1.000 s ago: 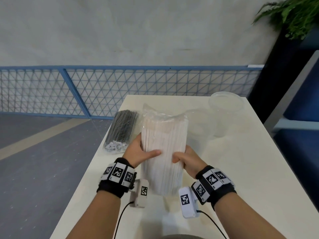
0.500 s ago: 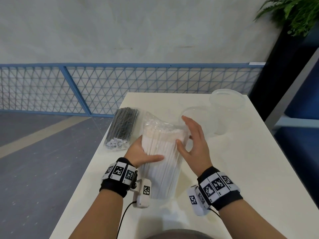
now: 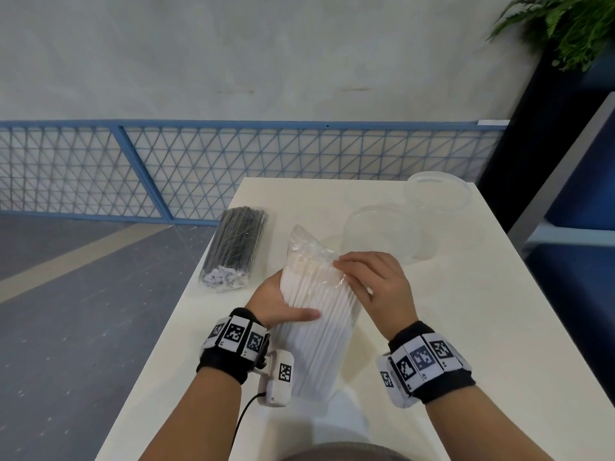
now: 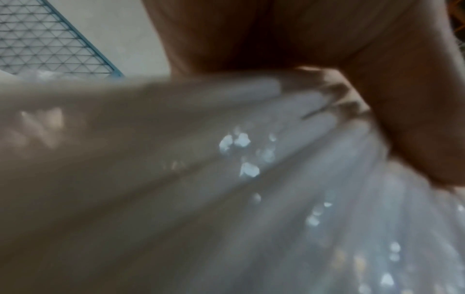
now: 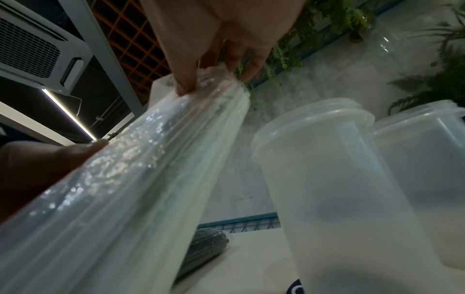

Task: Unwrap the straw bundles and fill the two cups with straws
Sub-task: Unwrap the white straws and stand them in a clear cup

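Observation:
A bundle of white straws (image 3: 319,324) in clear plastic wrap stands tilted over the table's near middle. My left hand (image 3: 283,302) grips its left side, thumb across the front. My right hand (image 3: 372,281) pinches the crinkled wrap (image 3: 311,252) near the bundle's top; the right wrist view shows its fingertips (image 5: 187,87) pressing into the plastic. A wrapped bundle of black straws (image 3: 236,247) lies on the table at the left. Two clear plastic cups stand upright behind my right hand, the nearer cup (image 3: 379,227) and the farther cup (image 3: 437,207).
The white table (image 3: 482,327) has its left edge close to the black bundle. A blue mesh fence (image 3: 199,168) runs behind it, and a dark planter with a fern (image 3: 562,31) stands at the far right.
The white bundle has tilted away and lowered. My right hand left the bundle's lower right side, rose to its top and now pinches the wrap there. My left hand kept its hold.

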`<state>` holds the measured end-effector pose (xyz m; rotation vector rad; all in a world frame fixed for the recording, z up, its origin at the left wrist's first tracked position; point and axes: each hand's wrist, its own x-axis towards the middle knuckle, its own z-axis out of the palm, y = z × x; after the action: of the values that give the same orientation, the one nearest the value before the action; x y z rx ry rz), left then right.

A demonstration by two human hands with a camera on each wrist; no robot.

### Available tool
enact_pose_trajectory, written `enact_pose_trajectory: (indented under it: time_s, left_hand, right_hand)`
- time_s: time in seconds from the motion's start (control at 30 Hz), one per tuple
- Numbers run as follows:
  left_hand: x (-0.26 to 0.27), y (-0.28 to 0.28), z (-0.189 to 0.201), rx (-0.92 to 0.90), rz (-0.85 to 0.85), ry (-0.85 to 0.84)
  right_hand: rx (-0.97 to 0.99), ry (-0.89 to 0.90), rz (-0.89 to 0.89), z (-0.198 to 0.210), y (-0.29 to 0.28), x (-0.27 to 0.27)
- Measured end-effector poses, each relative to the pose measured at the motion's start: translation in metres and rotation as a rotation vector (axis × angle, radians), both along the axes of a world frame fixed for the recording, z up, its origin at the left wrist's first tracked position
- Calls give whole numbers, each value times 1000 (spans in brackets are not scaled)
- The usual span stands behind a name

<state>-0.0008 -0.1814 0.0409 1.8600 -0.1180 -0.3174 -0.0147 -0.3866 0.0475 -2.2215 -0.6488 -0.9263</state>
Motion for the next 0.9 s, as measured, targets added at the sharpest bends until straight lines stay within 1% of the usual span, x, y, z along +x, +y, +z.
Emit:
enact_pose_trajectory:
  time_s: [0.17,0.33,0.37,0.47,0.53,0.6,0.7,0.73,0.77,0.83,0.9]
  left_hand:
    - [0,0,-3,13,-15,-11]
    - [-3,0,-5,-19,-22,-12]
    - [-3,1,-6,-23,-22,-5]
    - [-5,1,-8,-4,-49,7]
    - [-5,1,-8,18,-53,-11]
    - [-5,1,-8,10,-43,-13]
    - [-7,0,-6,-17,-26,-28]
    - [-8,0,-4,-21,-23,-33]
    - [-9,0,-2,-25,-26,-37]
    - [-10,1,3,-29,-55,-45]
    - [-11,2,8,-9,-80,-64]
  right_hand:
    - [75,39,10,10,4,0]
    - [155,160,-1,17,6,-1]
    - [219,214,-12,19,7,-2]
    - [494,419,-43,30,4,0]
    - [601,486,-44,39,1,4]
    - [596,498,-28,45,-1,6]
    - [487,466,4,53,-1,4]
    - [482,450,1,57,-2,5]
    - [493,431,-27,59,-5,8]
    - [548,423,-155,61,-12,20]
    - [689,471,-245,61,-21,32]
